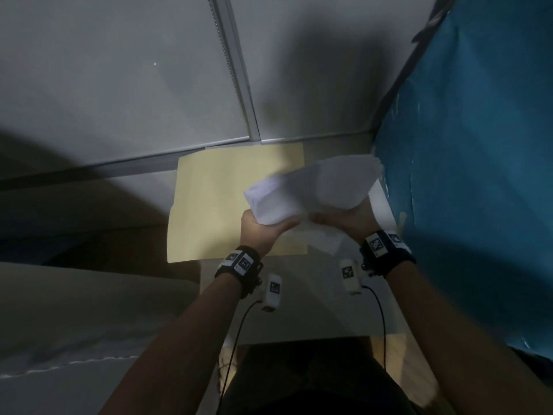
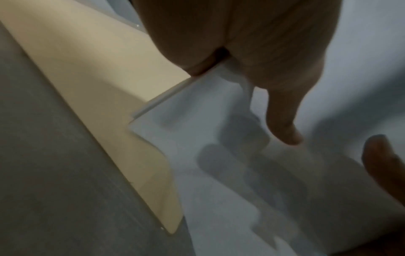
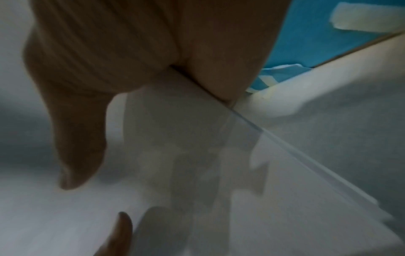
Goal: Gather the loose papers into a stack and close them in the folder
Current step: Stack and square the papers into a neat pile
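A bundle of white papers (image 1: 314, 187) is held up above the table, bent and fanned. My left hand (image 1: 263, 226) grips its near-left end, thumb on top (image 2: 282, 121), fingers showing as shadows through the sheets (image 2: 241, 155). My right hand (image 1: 344, 220) grips the near-right end, thumb on the paper (image 3: 76, 138). Beneath lies the open yellow folder (image 1: 215, 199), flat on the grey table (image 1: 134, 190). More white sheets (image 1: 380, 211) lie on the table under my right hand, partly hidden.
A blue board (image 1: 478, 175) stands close along the right side. A grey wall with a metal rail (image 1: 236, 70) rises right behind the folder. The table's near edge (image 1: 299, 336) is by my lap.
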